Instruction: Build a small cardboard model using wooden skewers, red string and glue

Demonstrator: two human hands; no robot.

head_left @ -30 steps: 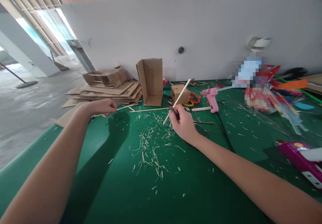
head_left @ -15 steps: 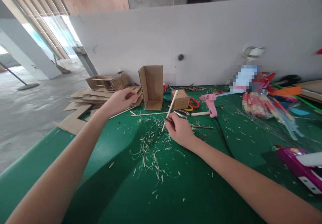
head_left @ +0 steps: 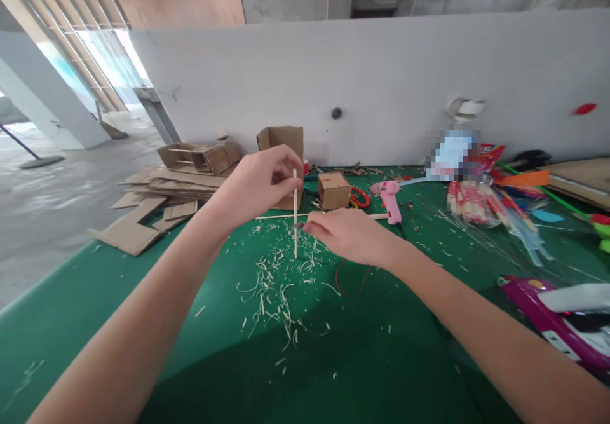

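My left hand [head_left: 267, 179] pinches the upper part of a thin wooden stick [head_left: 295, 239], which stands upright over the green table [head_left: 210, 360]. My right hand [head_left: 338, 230] is closed on a small dark blade [head_left: 298, 225], whose tip touches or nearly touches the stick's middle. Curly wood shavings [head_left: 271, 284] lie scattered on the table below and around the stick. Behind my left hand rises an open cardboard box [head_left: 283, 136], partly covered by the fingers. A small cardboard block [head_left: 333, 191] sits just behind my right hand.
Cardboard pieces [head_left: 133, 220] and a cardboard frame [head_left: 200, 157] are stacked at the left. A pink glue gun [head_left: 391, 200], red-handled scissors [head_left: 361, 196], packaged sticks [head_left: 469, 205] and a phone [head_left: 452, 152] lie behind and right. A purple device [head_left: 548, 322] sits at the right edge.
My left hand has moved right from beside the cardboard stack and taken hold of the stick's top. The stick has turned from slanted to upright. The view has shifted slightly.
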